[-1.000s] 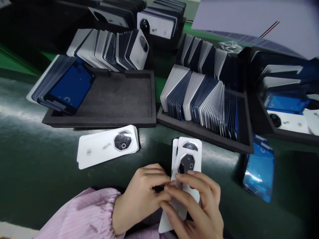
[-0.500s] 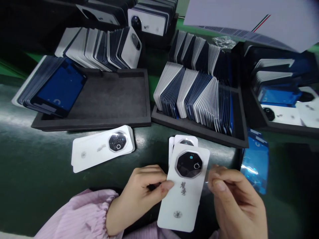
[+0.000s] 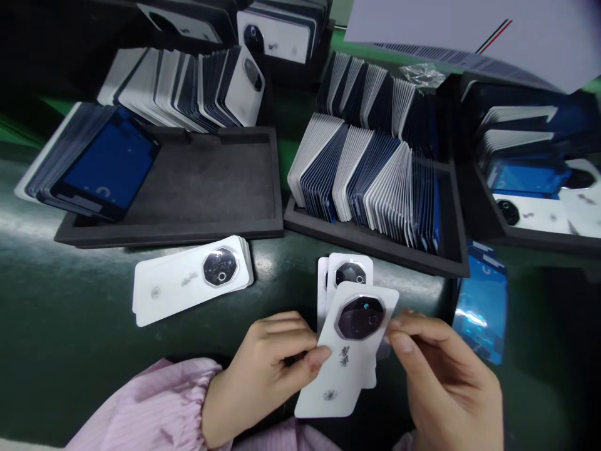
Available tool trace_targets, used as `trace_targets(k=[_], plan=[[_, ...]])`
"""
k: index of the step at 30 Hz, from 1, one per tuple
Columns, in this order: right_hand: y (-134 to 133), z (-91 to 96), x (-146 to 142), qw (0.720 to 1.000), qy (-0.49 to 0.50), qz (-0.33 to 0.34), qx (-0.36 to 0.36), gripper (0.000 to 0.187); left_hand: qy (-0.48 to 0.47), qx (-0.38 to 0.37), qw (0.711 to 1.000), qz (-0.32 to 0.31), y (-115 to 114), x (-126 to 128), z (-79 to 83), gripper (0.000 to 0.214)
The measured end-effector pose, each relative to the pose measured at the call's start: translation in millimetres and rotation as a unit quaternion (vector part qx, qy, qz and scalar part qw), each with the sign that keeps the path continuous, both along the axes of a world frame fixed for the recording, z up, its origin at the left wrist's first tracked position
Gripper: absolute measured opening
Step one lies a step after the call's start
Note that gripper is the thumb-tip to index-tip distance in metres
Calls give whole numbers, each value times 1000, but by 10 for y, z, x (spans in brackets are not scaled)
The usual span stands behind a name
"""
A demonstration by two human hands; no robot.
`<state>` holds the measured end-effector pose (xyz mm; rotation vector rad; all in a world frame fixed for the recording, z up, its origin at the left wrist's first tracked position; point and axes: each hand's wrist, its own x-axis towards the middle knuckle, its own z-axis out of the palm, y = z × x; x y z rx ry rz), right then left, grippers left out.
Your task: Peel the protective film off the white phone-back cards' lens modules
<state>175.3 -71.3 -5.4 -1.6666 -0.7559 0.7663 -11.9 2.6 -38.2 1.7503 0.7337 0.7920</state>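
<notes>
My left hand is closed on the left edge of a white phone back cover, thumb on its face. The cover is tilted, with a dark octagonal camera area at its top and dark lettering below. At its upper right edge, my right hand has thumb and forefinger pinched together. A faint clear film shows at those fingertips; its outline is hard to make out. Behind the held cover lie more white covers, partly hidden by it. To the left, a small stack of white covers lies flat.
A black tray at left bears a leaning stack of blue-faced covers. The middle tray holds rows of upright covers. Blue-faced covers lie at right, beside another loaded tray. White paper hangs over the back.
The held cover has tilted, its top edge shifting slightly right and down and its lower end rising. My right fingertips have moved left, closer to its edge.
</notes>
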Motion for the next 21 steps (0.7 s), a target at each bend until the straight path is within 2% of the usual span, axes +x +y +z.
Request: trace_targets(k=[8, 17, 21], plan=[[39, 4, 22, 999, -10, -4, -41, 9, 5, 10, 1000, 0, -14, -18, 2, 41], [5, -4, 24, 998, -18, -17, -54, 9, 4, 23, 1000, 2, -5, -4, 11, 44], [5, -23, 3, 997, -42, -22, -58, 8, 1, 68, 998, -2, -8, 6, 22, 40]])
